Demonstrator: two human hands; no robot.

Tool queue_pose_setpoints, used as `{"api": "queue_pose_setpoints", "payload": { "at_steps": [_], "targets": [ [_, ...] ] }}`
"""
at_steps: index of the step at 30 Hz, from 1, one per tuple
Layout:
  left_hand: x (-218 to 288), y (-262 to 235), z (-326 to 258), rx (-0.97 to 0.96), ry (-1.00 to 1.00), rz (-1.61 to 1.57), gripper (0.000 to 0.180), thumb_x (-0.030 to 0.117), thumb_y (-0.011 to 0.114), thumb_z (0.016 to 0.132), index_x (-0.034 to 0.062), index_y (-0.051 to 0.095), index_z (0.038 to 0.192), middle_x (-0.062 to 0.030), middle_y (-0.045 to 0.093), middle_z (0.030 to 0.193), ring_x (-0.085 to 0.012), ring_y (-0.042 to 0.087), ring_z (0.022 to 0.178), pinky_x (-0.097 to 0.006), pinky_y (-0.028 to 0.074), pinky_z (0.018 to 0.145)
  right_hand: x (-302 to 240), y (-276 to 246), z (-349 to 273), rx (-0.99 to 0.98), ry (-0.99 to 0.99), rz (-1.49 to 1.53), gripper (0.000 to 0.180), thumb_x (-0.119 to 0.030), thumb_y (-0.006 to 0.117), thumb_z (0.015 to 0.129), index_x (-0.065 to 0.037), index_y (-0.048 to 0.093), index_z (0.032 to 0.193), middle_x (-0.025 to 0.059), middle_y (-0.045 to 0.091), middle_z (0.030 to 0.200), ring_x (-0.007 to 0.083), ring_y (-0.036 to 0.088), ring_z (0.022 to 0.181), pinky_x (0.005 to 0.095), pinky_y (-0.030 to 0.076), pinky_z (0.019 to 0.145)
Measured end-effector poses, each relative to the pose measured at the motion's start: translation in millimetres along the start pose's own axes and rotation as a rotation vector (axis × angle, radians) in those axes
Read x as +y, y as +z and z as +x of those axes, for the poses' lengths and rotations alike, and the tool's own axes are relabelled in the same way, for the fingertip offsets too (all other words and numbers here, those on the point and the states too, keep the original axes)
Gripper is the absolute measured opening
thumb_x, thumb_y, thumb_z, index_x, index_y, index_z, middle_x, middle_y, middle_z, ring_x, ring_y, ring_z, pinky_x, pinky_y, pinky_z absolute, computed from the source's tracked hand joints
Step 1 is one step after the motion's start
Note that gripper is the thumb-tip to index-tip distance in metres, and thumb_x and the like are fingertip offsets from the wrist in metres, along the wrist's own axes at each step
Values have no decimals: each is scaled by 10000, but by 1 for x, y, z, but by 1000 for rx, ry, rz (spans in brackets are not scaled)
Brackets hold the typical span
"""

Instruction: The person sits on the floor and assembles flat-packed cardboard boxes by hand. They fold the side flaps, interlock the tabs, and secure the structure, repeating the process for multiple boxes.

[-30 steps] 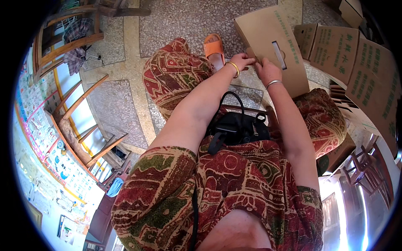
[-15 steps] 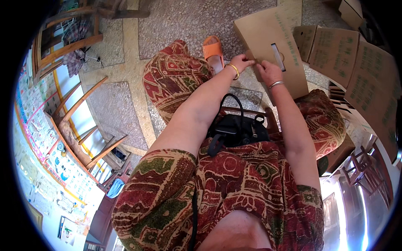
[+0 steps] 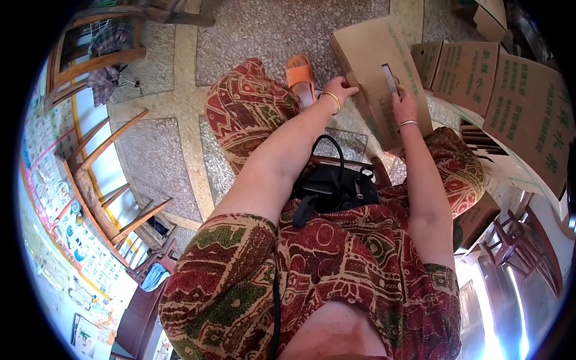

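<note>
Brown cardboard box (image 3: 373, 99) is probably wanting steady bracing: left hand (image 3: 343, 91) is touching its edge, right hand (image 3: 405, 108) its slot (image 3: 388, 78); their grips are looking unclear.

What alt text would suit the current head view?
A brown cardboard box, with the wearer's left hand at its left edge and right hand by its handle slot. Printed brown cartons are to the right; a black bag and an orange sandal also show.

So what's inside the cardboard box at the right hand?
Any contents of the cardboard box are covered. Its handle slot shows only a pale strip, too small to identify. The right hand is at the slot's lower end.
</note>
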State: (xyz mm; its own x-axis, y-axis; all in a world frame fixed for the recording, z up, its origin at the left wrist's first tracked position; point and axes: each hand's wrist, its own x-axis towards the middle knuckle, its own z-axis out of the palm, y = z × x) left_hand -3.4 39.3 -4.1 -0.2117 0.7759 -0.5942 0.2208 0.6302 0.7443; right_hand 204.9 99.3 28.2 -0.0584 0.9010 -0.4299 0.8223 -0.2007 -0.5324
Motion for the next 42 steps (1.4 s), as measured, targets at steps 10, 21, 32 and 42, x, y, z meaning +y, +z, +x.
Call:
{"api": "queue_pose_setpoints", "payload": {
  "at_steps": [10,21,32,42],
  "targets": [
    [-5,-11,5,-115,-22,50,481,348,721,692,-12,612,993,-149,641,970,-236,609,903,-326,465,793,-34,-10,33,-219,24,-368,273,-288,644,757,-37,620,861,138,637,798,267,614,770,361,469,705],
    [-28,-18,21,-292,40,401,514,355,727,642,-37,619,957,-174,643,932,-265,619,867,-331,477,758,-36,-6,-12,-202,-150,-316,197,-259,627,741,-66,613,782,136,628,822,315,593,808,406,465,720],
    [42,-48,39,-6,276,-70,341,127,626,748,-6,552,1054,-146,628,982,-245,608,884,-320,474,793,-60,-31,11,-153,-159,575,188,-210,641,776,-46,560,735,21,583,642,86,486,469,245,387,430],
    [101,-60,26,-24,370,-341,267,215,649,793,16,631,970,-48,648,885,-119,589,779,-256,464,714,-82,-62,-11,-229,-121,1147,123,-145,573,839,-70,502,772,9,551,639,40,342,410,198,292,368]
  ]
}}
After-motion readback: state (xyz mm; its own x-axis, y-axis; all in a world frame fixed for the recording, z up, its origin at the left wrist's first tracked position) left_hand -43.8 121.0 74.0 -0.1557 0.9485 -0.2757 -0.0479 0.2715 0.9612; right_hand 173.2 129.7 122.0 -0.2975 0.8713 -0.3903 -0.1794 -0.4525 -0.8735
